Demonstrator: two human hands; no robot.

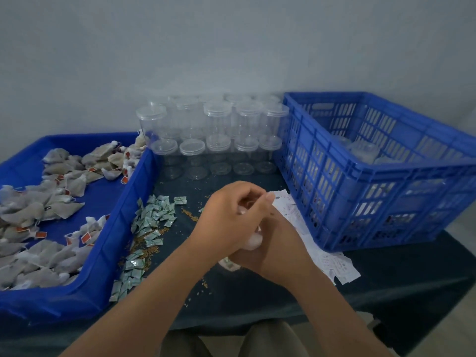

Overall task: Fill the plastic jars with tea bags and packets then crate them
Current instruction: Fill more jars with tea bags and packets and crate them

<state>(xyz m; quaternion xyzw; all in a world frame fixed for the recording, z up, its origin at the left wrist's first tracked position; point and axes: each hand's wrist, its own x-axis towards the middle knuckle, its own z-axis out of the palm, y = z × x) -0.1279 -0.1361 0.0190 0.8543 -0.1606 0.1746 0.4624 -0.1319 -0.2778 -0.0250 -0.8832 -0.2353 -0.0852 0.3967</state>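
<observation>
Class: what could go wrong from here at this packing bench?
Stacked empty jars stand close behind the left hand and right hand gripping a pale bundle; reaching might topple them.
Spilled grains lie among the packets and could get into jars.
Paper slips lie against the crate; shifting it may scatter them.

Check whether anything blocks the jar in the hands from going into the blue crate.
Nothing visible does. Only flat paper slips lie between the jar and the crate, whose top is open.
</observation>
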